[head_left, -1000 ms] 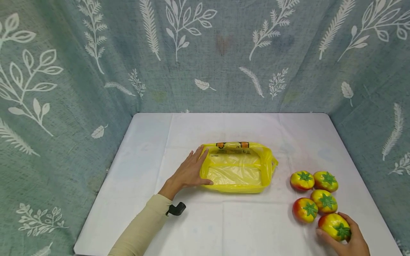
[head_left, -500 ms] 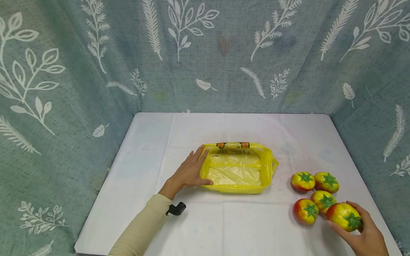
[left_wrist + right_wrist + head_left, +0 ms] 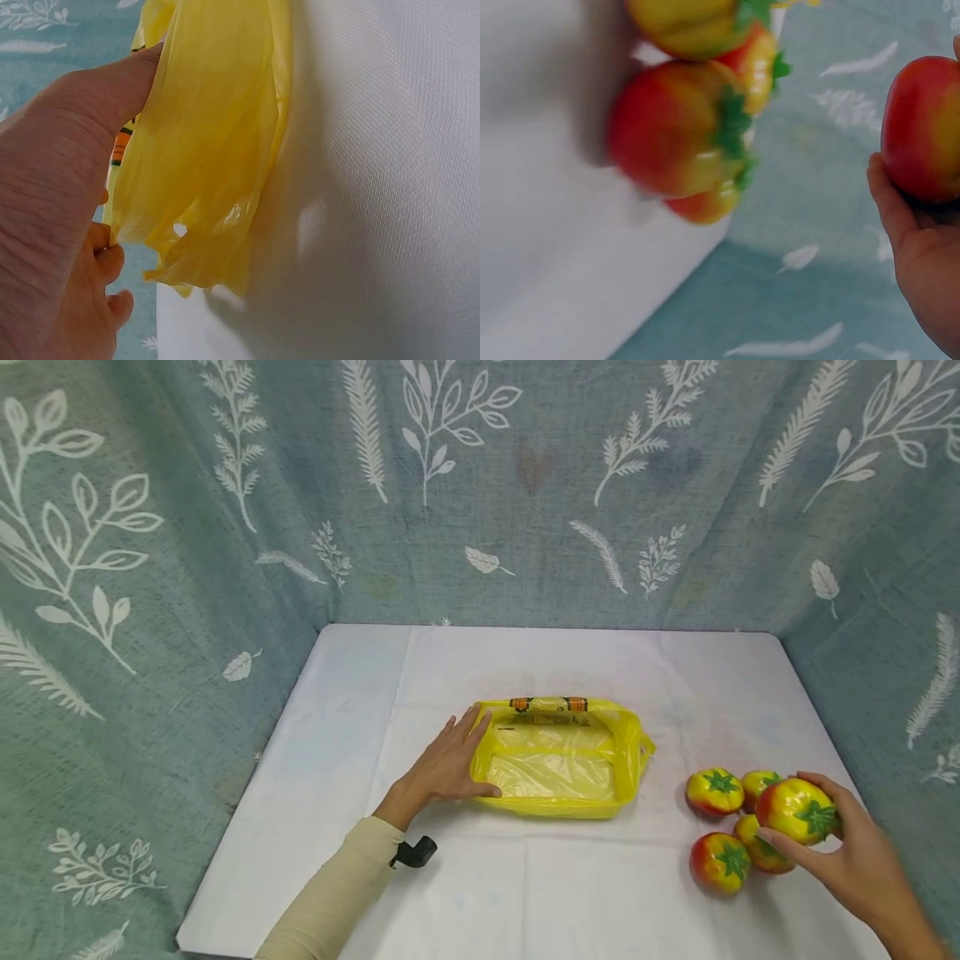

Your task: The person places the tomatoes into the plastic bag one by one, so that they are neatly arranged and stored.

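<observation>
A yellow plastic bag point(image 3: 555, 807) lies mid-table with its mouth spread into a rectangle. My left hand point(image 3: 446, 766) rests at its left side, fingers and thumb extended along the rim; in the left wrist view the thumb reaches behind the yellow film point(image 3: 210, 142). At the right, my right hand point(image 3: 862, 858) grips a glossy yellow-and-red toy tomato point(image 3: 787, 810) with a green leafy top, thumb on one side and fingers on the other. It is raised over the other tomatoes point(image 3: 718, 862) and partly hides two of them. The right wrist view shows the held tomato point(image 3: 919, 135) apart from the group.
Several similar tomatoes point(image 3: 714, 792) sit clustered on the white tablecloth point(image 3: 600, 893) to the right of the bag. Leaf-patterned green-grey curtains point(image 3: 480, 485) enclose the table's back and sides. A small black device point(image 3: 415, 852) is strapped at the left wrist.
My right hand has lifted the tomato from the near end of the cluster and carried it away from me, over the others. The left hand and bag have stayed put.
</observation>
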`<state>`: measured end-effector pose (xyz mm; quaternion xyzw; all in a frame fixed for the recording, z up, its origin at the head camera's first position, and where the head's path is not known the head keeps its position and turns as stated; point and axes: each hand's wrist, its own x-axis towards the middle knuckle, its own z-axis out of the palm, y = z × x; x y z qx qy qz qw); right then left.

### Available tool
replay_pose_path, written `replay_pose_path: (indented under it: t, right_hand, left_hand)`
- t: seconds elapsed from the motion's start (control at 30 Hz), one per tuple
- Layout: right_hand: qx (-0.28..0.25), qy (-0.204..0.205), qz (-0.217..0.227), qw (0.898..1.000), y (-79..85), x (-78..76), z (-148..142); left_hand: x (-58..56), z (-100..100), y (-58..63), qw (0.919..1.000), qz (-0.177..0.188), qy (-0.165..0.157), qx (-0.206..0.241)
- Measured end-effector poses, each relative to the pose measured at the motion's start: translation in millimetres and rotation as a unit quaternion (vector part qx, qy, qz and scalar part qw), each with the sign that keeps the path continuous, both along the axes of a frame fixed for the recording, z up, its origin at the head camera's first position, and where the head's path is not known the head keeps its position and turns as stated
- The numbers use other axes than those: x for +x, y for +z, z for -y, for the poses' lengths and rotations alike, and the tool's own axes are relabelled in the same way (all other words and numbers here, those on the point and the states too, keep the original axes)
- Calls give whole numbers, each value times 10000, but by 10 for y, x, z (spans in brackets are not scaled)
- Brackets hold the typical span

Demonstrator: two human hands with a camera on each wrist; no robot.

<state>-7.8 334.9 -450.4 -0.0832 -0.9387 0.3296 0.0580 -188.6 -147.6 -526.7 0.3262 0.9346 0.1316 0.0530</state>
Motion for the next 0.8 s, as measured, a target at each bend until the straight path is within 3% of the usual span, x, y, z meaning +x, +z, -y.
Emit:
replay_pose_path:
  t: [0.17, 0.4, 0.8]
  right_hand:
    - [112, 558, -470, 9973, 188, -245, 60]
    - [18, 1174, -325, 9925, 433, -573, 232]
    - [-169, 1930, -364, 9804, 564, -1033, 666]
  left_hand:
    - [19, 5, -7, 10000, 11, 39, -52]
    - [50, 2, 29, 9999, 7, 43, -115]
    - [70, 29, 33, 9999, -122, 21, -100]
